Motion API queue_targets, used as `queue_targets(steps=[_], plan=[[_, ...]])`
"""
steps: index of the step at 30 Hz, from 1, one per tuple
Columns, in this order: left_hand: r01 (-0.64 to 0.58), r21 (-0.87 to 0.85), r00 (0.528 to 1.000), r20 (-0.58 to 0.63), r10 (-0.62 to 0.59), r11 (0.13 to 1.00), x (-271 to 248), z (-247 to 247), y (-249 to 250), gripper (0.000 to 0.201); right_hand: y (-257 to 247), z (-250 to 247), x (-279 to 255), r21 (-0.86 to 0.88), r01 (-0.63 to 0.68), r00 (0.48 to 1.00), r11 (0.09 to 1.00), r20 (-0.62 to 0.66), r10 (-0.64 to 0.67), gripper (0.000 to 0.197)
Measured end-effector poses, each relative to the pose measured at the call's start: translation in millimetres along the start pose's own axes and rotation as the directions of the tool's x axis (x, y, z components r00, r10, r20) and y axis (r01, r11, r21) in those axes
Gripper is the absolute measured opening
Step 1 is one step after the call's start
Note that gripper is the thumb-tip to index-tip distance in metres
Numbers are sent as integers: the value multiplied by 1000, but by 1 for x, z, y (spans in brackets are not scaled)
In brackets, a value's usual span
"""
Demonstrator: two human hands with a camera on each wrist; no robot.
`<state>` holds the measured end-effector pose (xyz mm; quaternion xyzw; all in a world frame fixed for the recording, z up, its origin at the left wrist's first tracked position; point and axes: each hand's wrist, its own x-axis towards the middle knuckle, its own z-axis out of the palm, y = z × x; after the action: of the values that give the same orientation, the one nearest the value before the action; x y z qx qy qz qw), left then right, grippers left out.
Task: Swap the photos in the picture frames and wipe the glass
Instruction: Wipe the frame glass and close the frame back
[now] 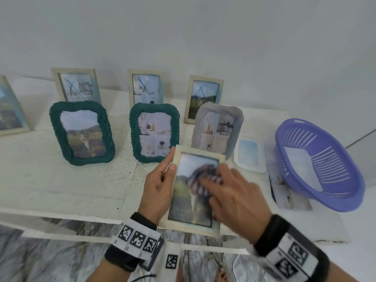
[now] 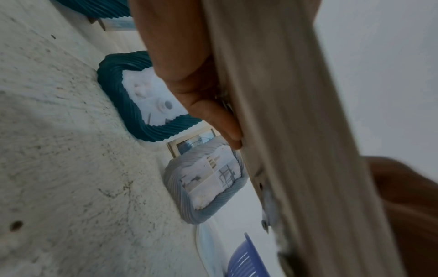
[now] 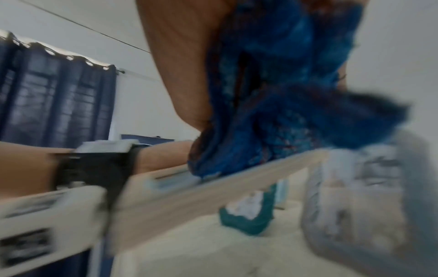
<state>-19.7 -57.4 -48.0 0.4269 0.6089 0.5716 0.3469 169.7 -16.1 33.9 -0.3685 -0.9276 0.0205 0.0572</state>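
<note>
Pale wood frame (image 1: 216,225) with landscape photo, held tilted over near table (image 1: 61,180) edge. Left hand (image 1: 157,192) grips its 9 o'clock side, thumb on front. Right hand (image 1: 234,197) presses bunched blue cloth (image 1: 200,180) onto glass. Grey ribbed frame (image 1: 236,127) just behind at 12; purple basket (image 1: 321,165) at 3.

we see the white counter (image 1: 50,180) carrying standing photo frames (image 1: 81,133), a purple basket (image 1: 319,165) and a white lid (image 1: 250,153).
</note>
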Motion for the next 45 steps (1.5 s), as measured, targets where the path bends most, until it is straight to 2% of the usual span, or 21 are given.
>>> queue_targets(steps=[2, 3, 5, 7, 9, 13, 14, 16, 19, 21, 25, 27, 30, 32, 36, 38, 40, 42, 45], plan=[[-13, -12, 1000, -2, 13, 1000, 1, 2, 3, 41, 12, -4, 14, -49, -108, 993, 993, -46, 106, 36], [-20, -7, 1000, -8, 20, 1000, 1, 2, 4, 41, 11, -3, 14, -54, -104, 994, 993, -47, 102, 36], [-18, 32, 999, -35, 20, 999, -1, -1, 4, 40, 0, 0, 1, -23, 11, 1000, 1000, -5, -11, 35], [-9, 43, 998, -63, 12, 999, -4, -4, 4, 42, -13, 4, -21, 32, 151, 983, 988, 96, -154, 32], [-5, 47, 996, -85, 9, 999, -7, -4, 5, 42, -12, 5, -30, 40, 192, 970, 981, 145, -195, 30], [3, 16, 998, -62, -2, 1000, -4, 2, 5, 40, 7, -4, -4, -47, -7, 1000, 999, 22, 8, 38], [5, 5, 999, -54, -5, 1000, -3, 3, 5, 40, 8, -6, -1, -37, -21, 1000, 999, 9, 21, 38], [0, 32, 998, -57, 2, 999, -1, 2, 5, 40, 2, -5, -7, 13, 58, 997, 998, 43, -59, 35], [-6, 39, 998, -60, 8, 999, -2, -3, 7, 40, -3, -7, -29, 64, 200, 964, 978, 163, -208, 28], [5, 20, 999, -46, -4, 1000, -1, -2, 6, 39, 6, -13, -23, 2, 203, 967, 979, 153, -201, 28], [11, -1, 1000, -26, -11, 1000, 1, 6, 6, 40, 20, -23, 2, -108, 91, 994, 990, 63, -84, 31], [14, 12, 1000, -23, -14, 1000, -1, 7, 9, 40, 14, -21, -4, -58, 151, 981, 987, 135, -142, 33], [27, 36, 999, -36, -26, 999, -4, 7, 10, 41, 5, -17, -26, 54, 237, 924, 970, 295, -242, 32], [41, 35, 998, -47, -39, 999, -4, 10, 10, 41, 12, -19, -22, 36, 218, 944, 975, 246, -220, 30], [39, 31, 999, -30, -38, 999, 1, 13, 15, 41, 26, -25, 2, -80, 100, 990, 992, 102, -92, 28], [23, 55, 1000, -19, -22, 998, 1, 12, 17, 41, 23, -22, -1, -13, 156, 978, 988, 144, -152, 26], [19, 65, 999, -31, -17, 998, -2, 12, 17, 41, 15, -17, -13, 75, 242, 934, 967, 253, -253, 27], [28, 61, 999, -40, -25, 998, -5, 14, 15, 41, 15, -15, -17, 87, 257, 914, 963, 303, -271, 27], [71, 20, 997, -37, -71, 997, -2, 16, 11, 40, 26, -15, 1, 34, 130, 981, 991, 143, -134, 27]])
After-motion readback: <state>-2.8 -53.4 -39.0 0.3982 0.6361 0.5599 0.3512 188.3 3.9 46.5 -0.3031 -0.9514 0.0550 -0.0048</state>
